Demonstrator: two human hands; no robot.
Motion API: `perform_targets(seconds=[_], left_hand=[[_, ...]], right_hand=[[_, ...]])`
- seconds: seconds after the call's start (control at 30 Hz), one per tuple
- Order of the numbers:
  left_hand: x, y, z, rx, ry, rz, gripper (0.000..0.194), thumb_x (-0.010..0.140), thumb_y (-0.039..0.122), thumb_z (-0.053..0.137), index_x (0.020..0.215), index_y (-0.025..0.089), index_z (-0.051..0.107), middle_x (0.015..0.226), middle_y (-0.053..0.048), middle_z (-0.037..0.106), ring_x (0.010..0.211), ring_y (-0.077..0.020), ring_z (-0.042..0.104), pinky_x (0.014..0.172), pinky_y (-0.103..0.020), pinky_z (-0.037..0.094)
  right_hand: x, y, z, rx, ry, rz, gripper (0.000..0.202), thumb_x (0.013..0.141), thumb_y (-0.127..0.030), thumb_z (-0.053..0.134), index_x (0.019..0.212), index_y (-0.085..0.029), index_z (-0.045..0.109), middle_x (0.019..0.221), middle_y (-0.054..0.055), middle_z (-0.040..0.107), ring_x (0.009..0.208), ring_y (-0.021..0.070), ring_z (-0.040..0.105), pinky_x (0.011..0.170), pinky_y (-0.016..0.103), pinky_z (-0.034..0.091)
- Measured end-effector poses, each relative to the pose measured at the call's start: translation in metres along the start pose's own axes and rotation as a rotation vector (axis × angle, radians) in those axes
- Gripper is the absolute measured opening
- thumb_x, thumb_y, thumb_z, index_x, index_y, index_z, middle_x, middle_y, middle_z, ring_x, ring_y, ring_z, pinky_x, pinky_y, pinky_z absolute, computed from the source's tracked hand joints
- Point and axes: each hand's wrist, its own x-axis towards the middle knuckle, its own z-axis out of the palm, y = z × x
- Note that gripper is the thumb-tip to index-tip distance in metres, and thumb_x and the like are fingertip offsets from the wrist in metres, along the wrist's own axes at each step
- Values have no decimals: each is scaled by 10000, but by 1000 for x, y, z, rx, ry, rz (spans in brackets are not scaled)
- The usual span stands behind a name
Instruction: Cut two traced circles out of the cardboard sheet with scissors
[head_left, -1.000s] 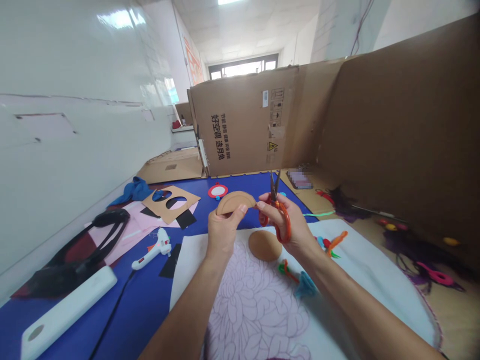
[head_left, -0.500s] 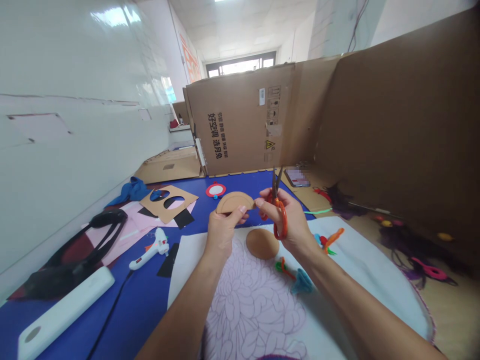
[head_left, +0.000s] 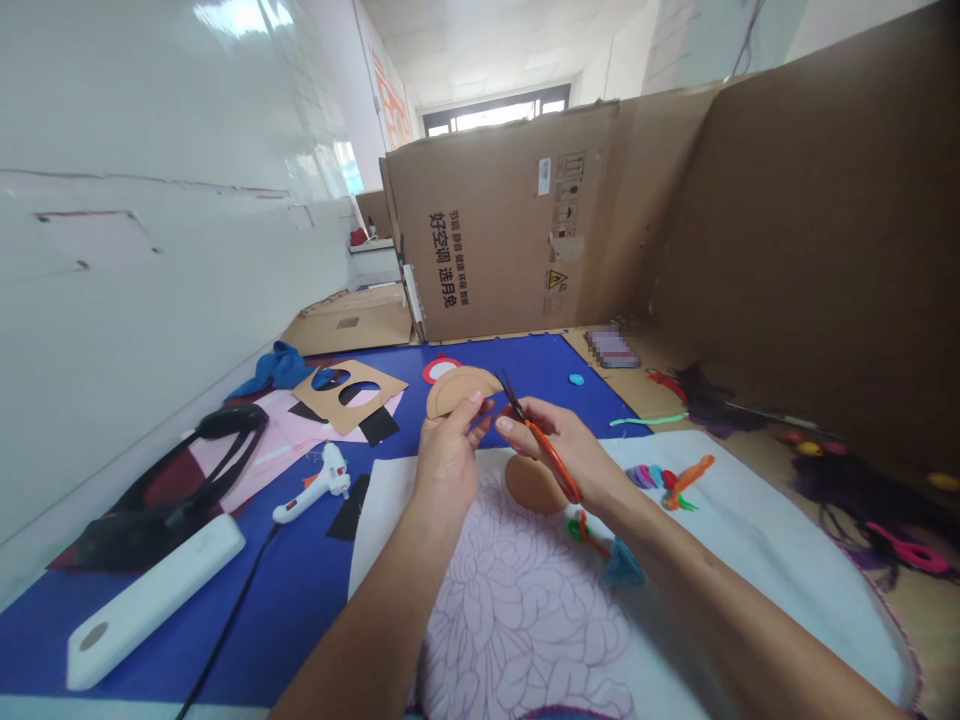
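Between the thumb and fingers of my left hand [head_left: 450, 450] is a half-round piece of tan cardboard [head_left: 459, 390], with a curved line drawn inside its rim. My right hand [head_left: 559, 440] is closed on orange-handled scissors [head_left: 551, 455]. Their dark blades point up and left, close to the right end of the half-round piece; I cannot tell whether they touch it. Below my hands, a round tan cardboard disc [head_left: 531, 487] lies on the white cloth, partly covered by the scissors and right hand. Beside it sits a small pipe-cleaner piece [head_left: 622, 563] in blue, orange and green.
A white glue gun [head_left: 319, 488] with a black cord and a cardboard sheet with two round holes [head_left: 341, 415] lie left. A white cloth with floral lines [head_left: 517, 620] is in front. Twisted colored pipe cleaners [head_left: 686, 482] lie right. A large cardboard box [head_left: 502, 270] stands behind.
The scissors have turned from pointing upright to tilting left, with the blades nearer the half-round cardboard. The view has shifted slightly, and a small blue piece now shows on the mat.
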Motion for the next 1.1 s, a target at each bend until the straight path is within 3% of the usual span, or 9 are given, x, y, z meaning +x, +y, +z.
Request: perform_targets(seconds=[1.1], left_hand=[[-8,-8,4,9,-83,38,241,634,278,954,790,154,819,808,-57,783,749,-165,712,705,-285,560]], right_hand=[[-2,8,2,-60,9,-26,468,838,-642,780,756,-215,605,701,-32,515,640,149,446,602,298,358]])
